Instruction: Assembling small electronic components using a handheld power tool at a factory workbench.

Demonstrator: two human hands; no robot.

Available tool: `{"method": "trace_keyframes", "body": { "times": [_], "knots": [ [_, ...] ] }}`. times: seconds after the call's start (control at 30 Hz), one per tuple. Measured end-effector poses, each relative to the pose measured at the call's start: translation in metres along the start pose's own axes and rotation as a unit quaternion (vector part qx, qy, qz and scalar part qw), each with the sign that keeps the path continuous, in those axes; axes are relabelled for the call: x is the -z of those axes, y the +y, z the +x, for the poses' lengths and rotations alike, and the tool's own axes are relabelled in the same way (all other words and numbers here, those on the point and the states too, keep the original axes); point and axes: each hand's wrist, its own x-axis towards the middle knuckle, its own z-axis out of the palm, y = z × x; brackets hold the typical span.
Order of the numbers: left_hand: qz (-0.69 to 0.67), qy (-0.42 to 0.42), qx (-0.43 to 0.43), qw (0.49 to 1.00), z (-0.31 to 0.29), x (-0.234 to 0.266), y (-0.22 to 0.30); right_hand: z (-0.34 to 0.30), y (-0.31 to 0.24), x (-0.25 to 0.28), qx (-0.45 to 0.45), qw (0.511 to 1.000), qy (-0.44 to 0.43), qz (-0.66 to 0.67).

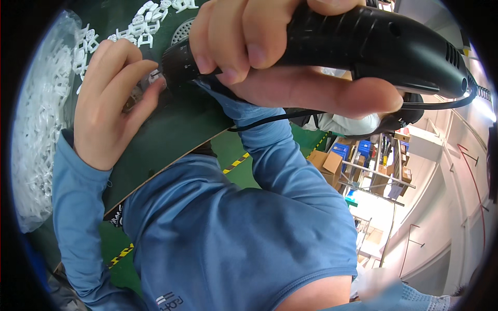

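My right hand [249, 46] is wrapped round a black electric screwdriver [358, 49], which lies across the upper part of the view. A coiled cord runs from its rear end. The screwdriver's nose points left, close to the fingertips of my left hand [111, 98]. Thumb and forefinger there are pinched on a small white plastic part [155, 77], mostly hidden by the fingers. Whether the bit touches the part, I cannot tell. Beyond my left hand, several loose white plastic parts [147, 26] are spread over the dark green tabletop [171, 129].
A large clear plastic bag [36, 124] full of white parts lies along the left side. Behind the screwdriver's nose is a round perforated disc [181, 32]. Another person [353, 124] is in the background, near a shelf rack [378, 184] with cardboard boxes and blue bins.
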Motion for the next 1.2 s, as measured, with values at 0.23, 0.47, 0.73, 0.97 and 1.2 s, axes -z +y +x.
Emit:
{"method": "trace_keyframes", "body": {
  "times": [0.23,0.47,0.73,0.97,1.2],
  "knots": [
    [0.023,0.013,0.006,1.000,-0.011,-0.020,-0.029,-0.026,0.005,-0.035,0.016,0.938,0.335,-0.087],
    [-0.003,0.024,0.016,1.000,-0.013,-0.038,-0.047,-0.056,0.017,0.009,0.055,0.974,0.217,-0.028],
    [-0.003,0.020,-0.004,1.000,-0.021,-0.037,-0.045,-0.067,0.026,0.013,0.054,0.984,0.171,0.011],
    [-0.004,-0.020,0.027,0.999,-0.033,-0.037,-0.041,-0.043,0.016,0.024,-0.049,0.998,0.012,-0.037],
    [0.042,-0.029,0.023,0.998,-0.070,0.000,-0.014,-0.046,0.051,-0.039,-0.011,0.991,0.119,-0.056]
  ]
}}
